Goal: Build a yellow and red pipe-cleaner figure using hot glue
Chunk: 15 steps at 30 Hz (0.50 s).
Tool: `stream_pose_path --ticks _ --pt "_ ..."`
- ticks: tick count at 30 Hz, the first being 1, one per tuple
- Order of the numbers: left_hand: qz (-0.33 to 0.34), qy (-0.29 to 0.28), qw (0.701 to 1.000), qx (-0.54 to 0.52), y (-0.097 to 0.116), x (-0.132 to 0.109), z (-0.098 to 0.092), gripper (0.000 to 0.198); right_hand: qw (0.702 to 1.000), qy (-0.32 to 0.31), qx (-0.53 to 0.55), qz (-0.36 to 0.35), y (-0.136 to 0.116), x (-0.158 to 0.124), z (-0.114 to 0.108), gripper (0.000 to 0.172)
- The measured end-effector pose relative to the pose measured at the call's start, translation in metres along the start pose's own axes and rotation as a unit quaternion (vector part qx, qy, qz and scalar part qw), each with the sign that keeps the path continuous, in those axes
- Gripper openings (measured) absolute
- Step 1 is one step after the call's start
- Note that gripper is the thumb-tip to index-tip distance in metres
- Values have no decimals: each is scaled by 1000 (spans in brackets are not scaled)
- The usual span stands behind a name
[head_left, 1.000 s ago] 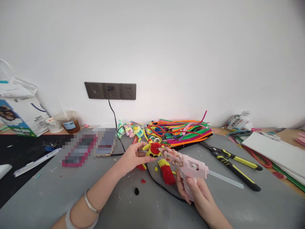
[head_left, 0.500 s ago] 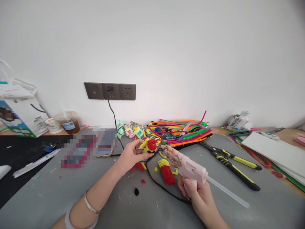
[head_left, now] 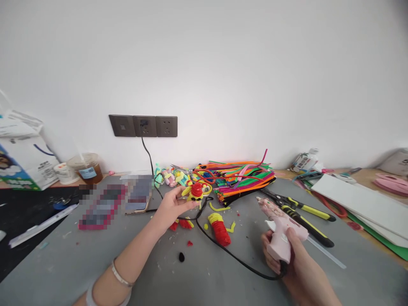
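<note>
Grey matting covers the table, which runs back to a plain white wall with a dark strip of sockets; the left hand is raised a little above the mat, its thumb and fingertips pinched together on a small yellow and red pipe-cleaner figure, which sits at the fingertips just in front of the pile of pipe cleaners; the right hand is wrapped tight around the grip of a pink glue gun, held low near the front right of the table with its nozzle tilted up and away towards the pile (well apart from the figure); a clear glue stick juts from the back of the gun; a black cord loops from under the gun's handle across the mat and up to the sockets; between the two hands lies a red and yellow coil, with a black pompom nearer the front edge; yellow-handled pliers lie just behind the gun; a lidded drink cup stands at the far left by the wall.
</note>
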<state>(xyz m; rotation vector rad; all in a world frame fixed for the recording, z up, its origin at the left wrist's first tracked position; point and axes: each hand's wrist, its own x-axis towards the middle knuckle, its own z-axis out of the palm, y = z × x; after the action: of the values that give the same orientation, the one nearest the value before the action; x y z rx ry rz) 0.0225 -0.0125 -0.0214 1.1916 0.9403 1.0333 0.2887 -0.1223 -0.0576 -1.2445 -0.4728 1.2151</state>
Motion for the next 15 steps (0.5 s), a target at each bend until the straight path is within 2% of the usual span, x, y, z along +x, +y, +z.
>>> stream_pose_path --ticks 3,6,10,15 --pt "-2 -1 1000 -3 -1 1 -1 52 993 -4 -113 35 -8 -2 -11 55" --pt "1 -5 1000 -2 -3 2 -2 53 961 -46 -260 86 -16 3 -19 64" --pt "3 -9 1000 0 -4 3 -3 52 895 -59 -430 102 -24 17 -22 73" --pt "-3 -8 1000 5 -3 2 -3 53 785 -9 -614 81 -30 18 -22 62"
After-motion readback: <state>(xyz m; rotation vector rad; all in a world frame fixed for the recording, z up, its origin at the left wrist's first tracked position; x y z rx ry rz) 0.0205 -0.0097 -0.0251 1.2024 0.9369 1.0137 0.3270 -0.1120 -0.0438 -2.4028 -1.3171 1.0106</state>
